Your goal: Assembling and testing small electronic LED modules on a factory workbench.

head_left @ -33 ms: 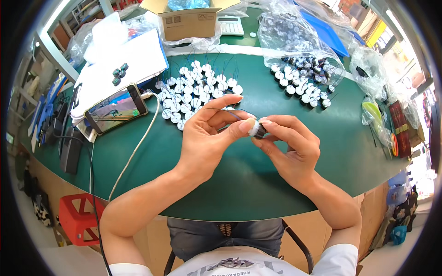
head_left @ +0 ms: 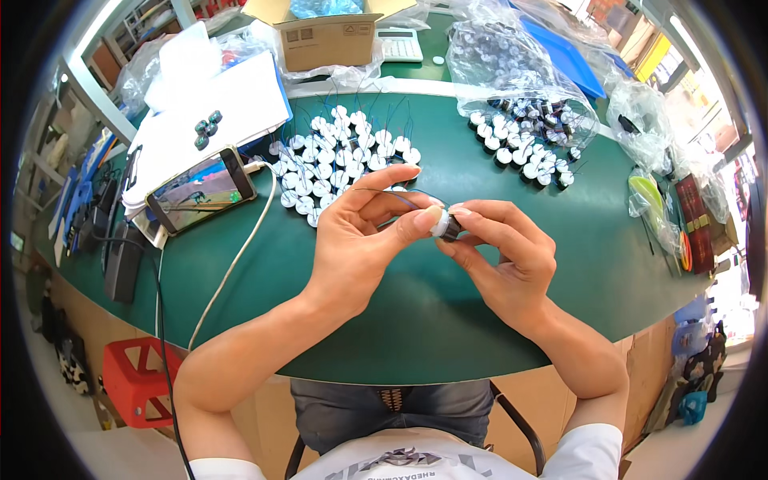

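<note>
Above the green table, both hands meet at one small round black part with a white cap (head_left: 451,230). My left hand (head_left: 360,236) pinches its white end between thumb and fingers. A thin dark wire runs from it back across the left fingers. The black end sits between the thumb and fingers of my right hand (head_left: 512,260). Just beyond my left hand lies a cluster of similar white-topped black parts (head_left: 328,164) with thin wires standing up. A second group of such parts (head_left: 528,152) rests farther right, at the mouth of a clear plastic bag (head_left: 512,64).
A phone (head_left: 202,190) leans at the left, with a white cable (head_left: 244,252) crossing the table (head_left: 416,320). Behind it are papers (head_left: 248,96) with several small dark parts (head_left: 206,128). A cardboard box (head_left: 328,44) and a calculator (head_left: 400,46) stand at the back; a blue tray (head_left: 564,60) is back right.
</note>
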A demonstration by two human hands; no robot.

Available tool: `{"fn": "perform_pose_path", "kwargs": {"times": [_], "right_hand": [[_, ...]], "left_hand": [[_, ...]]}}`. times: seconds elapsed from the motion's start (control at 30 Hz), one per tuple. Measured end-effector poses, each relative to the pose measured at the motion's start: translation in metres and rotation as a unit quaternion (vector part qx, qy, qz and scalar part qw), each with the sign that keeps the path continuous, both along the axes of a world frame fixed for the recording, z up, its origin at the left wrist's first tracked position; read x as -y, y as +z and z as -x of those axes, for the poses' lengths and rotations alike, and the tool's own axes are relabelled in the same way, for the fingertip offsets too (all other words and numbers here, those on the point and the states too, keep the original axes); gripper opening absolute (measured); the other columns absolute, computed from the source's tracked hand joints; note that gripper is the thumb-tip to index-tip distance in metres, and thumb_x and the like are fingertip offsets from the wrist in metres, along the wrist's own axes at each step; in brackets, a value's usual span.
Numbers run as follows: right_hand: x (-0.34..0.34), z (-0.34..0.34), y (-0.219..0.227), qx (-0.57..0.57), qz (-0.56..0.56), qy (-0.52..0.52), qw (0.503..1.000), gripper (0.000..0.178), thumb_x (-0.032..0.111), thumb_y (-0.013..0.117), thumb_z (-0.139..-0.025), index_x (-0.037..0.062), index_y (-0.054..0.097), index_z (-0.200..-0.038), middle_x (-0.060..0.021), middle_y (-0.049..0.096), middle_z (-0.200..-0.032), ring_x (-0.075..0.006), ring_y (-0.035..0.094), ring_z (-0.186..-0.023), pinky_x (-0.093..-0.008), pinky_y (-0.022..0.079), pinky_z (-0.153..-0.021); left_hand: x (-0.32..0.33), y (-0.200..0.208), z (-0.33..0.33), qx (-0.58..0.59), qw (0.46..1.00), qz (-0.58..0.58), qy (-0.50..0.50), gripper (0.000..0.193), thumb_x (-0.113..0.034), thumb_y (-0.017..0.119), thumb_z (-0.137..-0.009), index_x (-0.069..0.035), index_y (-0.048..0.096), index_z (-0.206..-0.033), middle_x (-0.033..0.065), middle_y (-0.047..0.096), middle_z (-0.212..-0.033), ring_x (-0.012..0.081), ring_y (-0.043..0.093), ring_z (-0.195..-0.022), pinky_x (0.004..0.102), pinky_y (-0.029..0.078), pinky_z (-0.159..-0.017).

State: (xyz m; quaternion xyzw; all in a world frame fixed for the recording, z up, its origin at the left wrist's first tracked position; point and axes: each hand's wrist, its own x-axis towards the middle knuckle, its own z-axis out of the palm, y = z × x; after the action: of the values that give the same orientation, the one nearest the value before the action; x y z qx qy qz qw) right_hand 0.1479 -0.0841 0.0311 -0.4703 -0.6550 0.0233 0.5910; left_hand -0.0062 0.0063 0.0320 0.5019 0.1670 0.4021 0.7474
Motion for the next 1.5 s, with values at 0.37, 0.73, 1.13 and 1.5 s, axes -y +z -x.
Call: {"fn": "perform_pose_path", "kwargs": {"times": [0.37, 0.73, 1.13, 1.5], "right_hand": [[0.0016, -0.0013, 0.0009, 0.093, -0.037, -0.050, 0.994, 0.036, -0.007, 0.076, -0.071, 0.0020, 0.068, -0.105, -0.0114, 0.067, -0.098, -0.0218, 0.069, -0.081, -0.0288, 0.059, -0.067], [0.0045, -0.0024, -0.0002, 0.120, -0.052, -0.055, 0.990, 0.037, -0.007, 0.076, -0.071, 0.0008, 0.068, -0.106, -0.0132, 0.069, -0.097, -0.0224, 0.070, -0.078, -0.0289, 0.059, -0.066], [-0.0036, -0.0027, -0.0068, 0.048, -0.044, -0.016, 0.998, 0.070, -0.011, 0.074, -0.072, 0.0046, 0.047, -0.134, -0.0151, 0.068, -0.101, -0.0236, 0.069, -0.084, -0.0311, 0.059, -0.067], [-0.0020, -0.0024, -0.0043, 0.057, 0.046, -0.029, 0.997, 0.050, -0.008, 0.072, -0.075, 0.0026, 0.057, -0.122, -0.0145, 0.066, -0.106, -0.0229, 0.068, -0.087, -0.0319, 0.061, -0.067]], "left_hand": [[0.0026, -0.0022, -0.0008, 0.021, 1.000, -0.011, -0.006, 0.037, -0.002, 0.071, -0.084, 0.000, 0.057, -0.118, 0.0121, 0.068, -0.101, 0.0156, 0.065, -0.095, 0.0279, 0.054, -0.085], [0.0070, -0.0025, -0.0005, -0.009, 0.999, -0.054, 0.001, 0.035, -0.004, 0.070, -0.086, -0.001, 0.058, -0.118, 0.0127, 0.068, -0.101, 0.0151, 0.065, -0.095, 0.0266, 0.054, -0.084], [0.0051, 0.0017, -0.0014, -0.013, 1.000, -0.006, 0.014, 0.044, -0.003, 0.072, -0.083, 0.000, 0.055, -0.124, 0.0121, 0.068, -0.101, 0.0153, 0.065, -0.095, 0.0290, 0.053, -0.086], [0.0053, -0.0025, 0.0004, -0.051, 0.987, -0.155, 0.012, 0.051, 0.002, 0.068, -0.084, -0.002, 0.048, -0.131, 0.0126, 0.067, -0.108, 0.0157, 0.064, -0.100, 0.0304, 0.052, -0.089]]}}
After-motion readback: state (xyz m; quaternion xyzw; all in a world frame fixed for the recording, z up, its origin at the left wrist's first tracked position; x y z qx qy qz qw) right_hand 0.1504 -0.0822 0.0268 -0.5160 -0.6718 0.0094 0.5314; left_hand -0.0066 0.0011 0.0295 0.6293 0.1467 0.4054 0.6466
